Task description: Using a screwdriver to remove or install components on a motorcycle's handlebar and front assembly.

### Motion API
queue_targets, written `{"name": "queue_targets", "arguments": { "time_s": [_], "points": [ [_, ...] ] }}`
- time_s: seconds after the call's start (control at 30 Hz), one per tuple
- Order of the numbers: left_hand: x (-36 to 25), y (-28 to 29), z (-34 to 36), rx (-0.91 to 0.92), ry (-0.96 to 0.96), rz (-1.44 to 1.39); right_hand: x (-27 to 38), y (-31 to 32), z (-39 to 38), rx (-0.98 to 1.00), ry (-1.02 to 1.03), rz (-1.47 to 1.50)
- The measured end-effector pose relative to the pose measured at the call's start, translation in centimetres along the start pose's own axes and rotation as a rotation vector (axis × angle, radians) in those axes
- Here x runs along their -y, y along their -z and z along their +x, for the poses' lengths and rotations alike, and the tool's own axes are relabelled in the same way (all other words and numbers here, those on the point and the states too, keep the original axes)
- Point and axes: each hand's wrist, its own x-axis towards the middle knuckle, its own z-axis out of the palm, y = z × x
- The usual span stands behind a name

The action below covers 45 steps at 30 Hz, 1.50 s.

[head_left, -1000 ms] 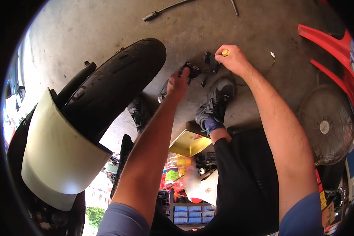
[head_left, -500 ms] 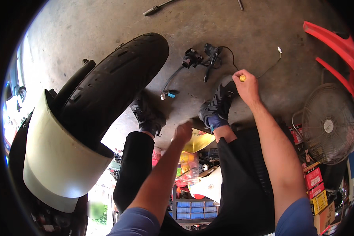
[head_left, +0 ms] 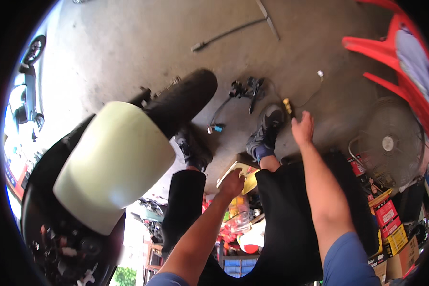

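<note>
My right hand (head_left: 304,128) is open, thumb and fingers apart, just above the floor beside my right shoe (head_left: 268,126). Close to its thumb is a screwdriver (head_left: 287,106) with a yellow handle, its dark shaft pointing back toward the hand. Between my legs, my left hand (head_left: 233,183) has its fingers closed at the edge of a pale yellow panel (head_left: 249,185); the panel's underside is hidden. Beyond my shoes lies a black handlebar switch assembly (head_left: 248,89) with cables and a blue connector (head_left: 218,127).
On the left stands a motorcycle's black tyre (head_left: 188,95) and cream fender (head_left: 114,162). A floor fan (head_left: 388,143) and red body panels (head_left: 374,45) are on the right. A metal bar (head_left: 231,34) lies far ahead. Boxes (head_left: 385,214) sit lower right.
My right hand has let go of the screwdriver and drawn back toward me. My left hand has moved lower, to the yellow panel, which has shifted. The view has tilted too.
</note>
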Motion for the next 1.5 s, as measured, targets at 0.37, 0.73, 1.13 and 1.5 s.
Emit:
{"name": "queue_targets", "arguments": {
  "time_s": [0.37,0.73,1.13,1.5],
  "points": [
    [-11.1,16.3,-17.5,-0.120,0.064,0.180,0.3,17.8,-24.3,0.106,-0.111,0.214],
    [-25.5,18.6,-30.0,0.107,-0.151,-1.826,25.8,38.3,-41.3,0.122,1.364,0.351],
    [-12.2,17.7,-47.9,-0.677,-0.075,-1.580,24.3,33.7,-27.0,0.563,1.114,-0.765],
    [10.3,6.5,-50.1,-1.134,0.606,-1.147,34.0,25.5,-44.7,0.693,1.434,-0.808]
  ]
}}
